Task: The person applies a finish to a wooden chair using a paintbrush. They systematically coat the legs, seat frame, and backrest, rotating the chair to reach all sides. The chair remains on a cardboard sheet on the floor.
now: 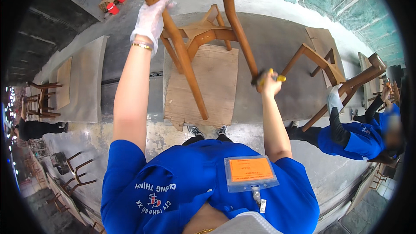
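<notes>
A brown wooden chair frame [186, 60] stands tilted in front of me, over a flat piece of cardboard [212, 82]. Up at the left, my left hand [151, 17], in a thin white glove, is wrapped round one of its upper wooden parts. My bare right hand [271, 86] is closed on a yellow-handled tool [281, 78] with a dark, brush-like end. That dark end lies against the frame's right leg, low down. The tool's exact kind is partly hidden by my fingers.
To the right, a co-worker in blue [355, 141] handles another chair frame [329, 69] with a gloved hand. A person in black [41, 128] stands at the far left near more chair frames [43, 99]. Red containers [112, 8] sit at the back left.
</notes>
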`<state>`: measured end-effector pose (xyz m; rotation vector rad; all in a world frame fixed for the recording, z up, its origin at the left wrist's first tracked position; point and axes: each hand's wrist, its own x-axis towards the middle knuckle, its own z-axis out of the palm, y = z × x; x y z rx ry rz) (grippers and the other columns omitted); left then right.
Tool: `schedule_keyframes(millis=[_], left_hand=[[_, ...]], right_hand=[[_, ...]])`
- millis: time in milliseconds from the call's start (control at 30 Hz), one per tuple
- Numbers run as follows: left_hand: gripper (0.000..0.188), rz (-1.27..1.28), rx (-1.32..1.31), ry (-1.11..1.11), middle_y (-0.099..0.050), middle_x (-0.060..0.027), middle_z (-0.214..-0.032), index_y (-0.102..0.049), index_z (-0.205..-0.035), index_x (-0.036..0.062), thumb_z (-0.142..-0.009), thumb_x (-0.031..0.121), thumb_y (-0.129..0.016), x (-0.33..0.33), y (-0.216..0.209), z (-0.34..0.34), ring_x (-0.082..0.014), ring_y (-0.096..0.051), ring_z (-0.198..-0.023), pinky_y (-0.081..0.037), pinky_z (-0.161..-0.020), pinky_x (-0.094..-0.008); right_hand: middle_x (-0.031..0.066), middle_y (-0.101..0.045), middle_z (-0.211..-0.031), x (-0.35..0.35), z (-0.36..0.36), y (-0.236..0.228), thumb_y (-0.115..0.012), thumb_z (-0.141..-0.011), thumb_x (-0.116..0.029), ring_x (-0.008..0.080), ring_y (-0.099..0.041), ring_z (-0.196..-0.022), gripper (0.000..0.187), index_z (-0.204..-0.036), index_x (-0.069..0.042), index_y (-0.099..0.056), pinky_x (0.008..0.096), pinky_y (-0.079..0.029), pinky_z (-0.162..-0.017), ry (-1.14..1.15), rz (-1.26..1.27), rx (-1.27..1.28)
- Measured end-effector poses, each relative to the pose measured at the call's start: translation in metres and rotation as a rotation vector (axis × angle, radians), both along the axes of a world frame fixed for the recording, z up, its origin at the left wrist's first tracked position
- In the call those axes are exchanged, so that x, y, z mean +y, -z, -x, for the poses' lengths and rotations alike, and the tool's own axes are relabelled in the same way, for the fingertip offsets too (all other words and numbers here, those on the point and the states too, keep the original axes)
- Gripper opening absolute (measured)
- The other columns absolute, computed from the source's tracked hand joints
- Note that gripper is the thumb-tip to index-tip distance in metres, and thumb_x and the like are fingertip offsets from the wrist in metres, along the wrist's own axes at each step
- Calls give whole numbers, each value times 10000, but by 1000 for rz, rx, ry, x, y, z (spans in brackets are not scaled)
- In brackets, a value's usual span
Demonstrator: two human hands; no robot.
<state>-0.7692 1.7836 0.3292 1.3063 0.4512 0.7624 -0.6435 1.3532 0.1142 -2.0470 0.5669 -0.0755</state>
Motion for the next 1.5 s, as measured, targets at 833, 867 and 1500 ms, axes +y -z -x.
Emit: schedule_keyframes(millis=[833,867,1500], left_hand=[[418,-142,409,375,-773,-70,-1141,-812,-1146,36,-957,408,-802,11,73,5,-189,-633,-1106,-474,-996,-335],[455,-174,392,378,-778,-84,-1128,-815,-1138,36,-949,450,-795,10,80,6,-198,-644,-1059,-492,-965,-342],[516,-371,489,403,-792,-110,-1123,-807,-1111,46,-975,536,-722,-16,83,14,-240,-686,-1059,-503,-979,-362]], right_hand=[[9,-638,-953,248,155,-74,-732,-994,-71,156,-669,-850,212,-937,-156,-547,363,-569,-653,-208,-994,-201],[2,-630,-965,256,149,-85,-733,-987,-47,156,-667,-890,219,-941,-161,-552,369,-577,-685,-227,-1091,-178],[10,-629,-1096,211,189,-76,-701,-1017,-27,176,-661,-1020,215,-1012,-191,-561,437,-570,-912,-355,-1187,-328]])
